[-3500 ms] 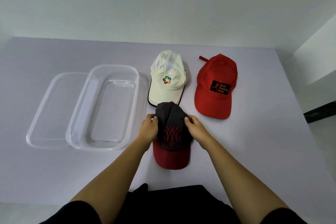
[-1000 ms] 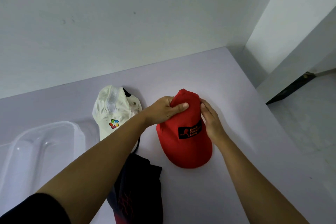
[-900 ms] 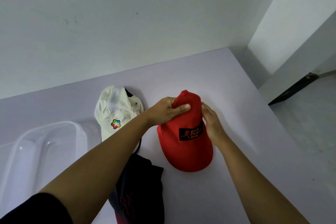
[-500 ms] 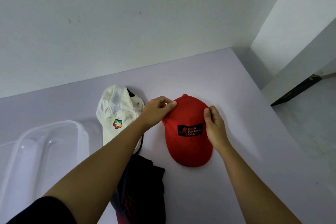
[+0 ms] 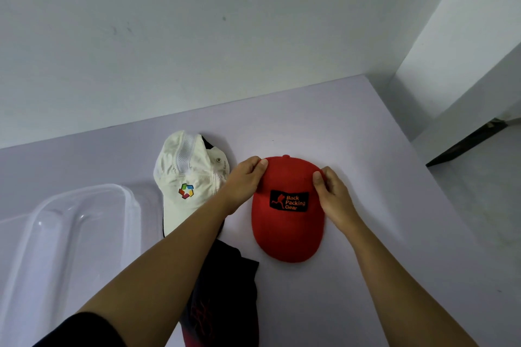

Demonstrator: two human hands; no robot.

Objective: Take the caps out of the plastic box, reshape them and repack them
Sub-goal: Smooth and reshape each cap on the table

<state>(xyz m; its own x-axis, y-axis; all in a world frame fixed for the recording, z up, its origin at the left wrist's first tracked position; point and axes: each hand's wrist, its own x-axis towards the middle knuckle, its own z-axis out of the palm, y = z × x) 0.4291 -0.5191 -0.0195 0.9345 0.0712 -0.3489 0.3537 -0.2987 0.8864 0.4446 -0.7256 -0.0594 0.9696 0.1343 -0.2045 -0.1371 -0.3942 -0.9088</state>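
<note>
Both hands pinched the red cap at its crown: the left hand on its left edge, the right hand on its right. It lay flat on the table. Three caps showed: red, white cap and dark cap. One plastic box sat at left.

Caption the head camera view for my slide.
Left hand and right hand pinch the red cap at its crown; white cap and plastic box lie to its left.

Plain bare room (white walls, lilac table).
</note>
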